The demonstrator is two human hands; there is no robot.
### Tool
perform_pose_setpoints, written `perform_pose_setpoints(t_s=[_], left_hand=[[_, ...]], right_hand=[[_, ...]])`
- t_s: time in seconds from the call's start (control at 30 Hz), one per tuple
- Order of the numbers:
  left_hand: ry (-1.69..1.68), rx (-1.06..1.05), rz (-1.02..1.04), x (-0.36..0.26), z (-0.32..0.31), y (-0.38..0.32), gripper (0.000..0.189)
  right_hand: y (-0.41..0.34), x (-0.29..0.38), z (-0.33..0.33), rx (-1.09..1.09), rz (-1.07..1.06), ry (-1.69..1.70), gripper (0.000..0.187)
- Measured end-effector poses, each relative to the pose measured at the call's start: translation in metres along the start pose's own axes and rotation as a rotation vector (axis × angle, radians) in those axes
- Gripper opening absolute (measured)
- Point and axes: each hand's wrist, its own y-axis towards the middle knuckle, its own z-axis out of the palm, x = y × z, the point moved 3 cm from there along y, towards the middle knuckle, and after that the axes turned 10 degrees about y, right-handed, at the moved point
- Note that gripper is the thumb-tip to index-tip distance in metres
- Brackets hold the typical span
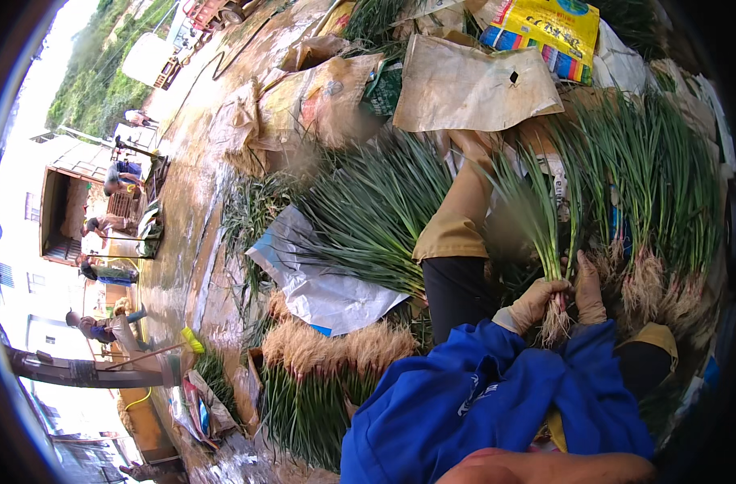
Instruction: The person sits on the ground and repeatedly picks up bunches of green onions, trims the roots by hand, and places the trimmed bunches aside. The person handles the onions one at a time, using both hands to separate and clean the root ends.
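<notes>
My gloved left hand [534, 305] is closed around a small bunch of green garlic [549, 248], just above its pale roots; the leaves point away from me. Close at its right side is my gloved right hand [587, 293], fingers raised beside a separate stalk; whether it grips that stalk is hidden. More rooted green garlic [652, 199] lies to the right, its root clumps [643, 284] towards me. A large leafy heap [374, 206] spreads left of my left knee, partly under a white plastic sheet [325, 278].
Stacked bundles with thick roots [338, 351] lie at my left. Woven sacks [477, 85] and a yellow printed bag [543, 36] lie ahead. Far left on wet ground, several people work near an open box truck [72, 212]; a yellow-headed broom [191, 340] leans by a post [96, 372].
</notes>
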Motion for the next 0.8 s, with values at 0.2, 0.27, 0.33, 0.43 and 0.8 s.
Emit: perform_pose_setpoints(t_s=[0.2,0.27,0.33,0.43,0.8], left_hand=[[-0.062,-0.063,-0.049,-0.013,0.013,0.005,0.015],[-0.3,0.04,-0.002,-0.012,0.01,0.013,0.017],[-0.397,0.209,0.021,-0.011,-0.002,0.011,0.024],[-0.345,0.292,0.225,-0.042,0.032,-0.011,0.02],[-0.348,0.13,0.099,-0.038,-0.009,0.031,0.029]], right_hand=[[0.011,0.0,-0.002,-0.07,-0.242,-0.354,0.026],[0.0,0.002,0.002,-0.187,0.054,-0.027,0.019],[-0.009,0.016,0.012,-0.138,0.026,0.047,0.016],[-0.021,0.016,-0.008,-0.091,0.243,-0.187,0.02],[0.015,0.091,-0.064,-0.462,-0.299,-1.195,0.023]])
